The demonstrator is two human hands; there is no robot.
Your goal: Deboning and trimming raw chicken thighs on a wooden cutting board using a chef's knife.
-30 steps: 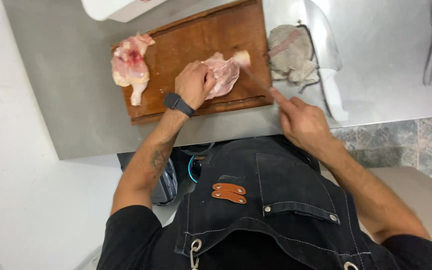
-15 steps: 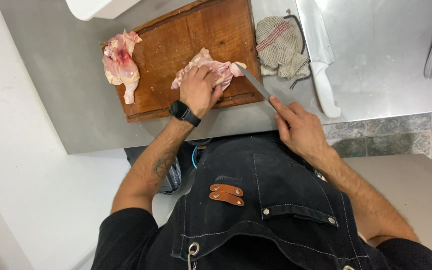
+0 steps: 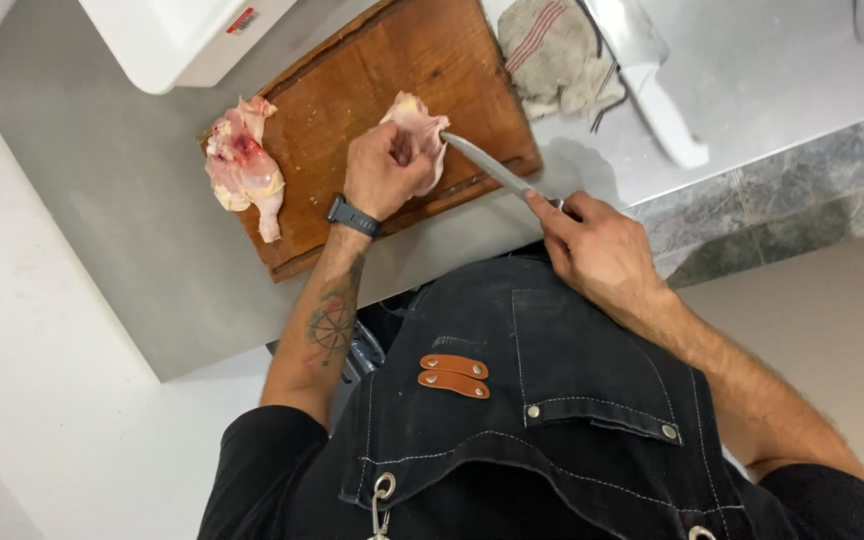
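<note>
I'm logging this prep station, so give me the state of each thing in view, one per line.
left hand: gripping the chicken piece
chicken piece: raw, held down on the board
right hand: gripping the knife
knife: tip at the held chicken
second chicken piece: raw, lying untouched at the board's edge
cutting board: flat on the counter
cloth: crumpled

Left hand [image 3: 384, 172] curled in a closed grip, watch on wrist; right hand [image 3: 597, 245] clenched, forefinger extended.

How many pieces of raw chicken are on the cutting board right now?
2: one chicken piece at the cutting board's left edge, one chicken piece held by the left hand.
</note>
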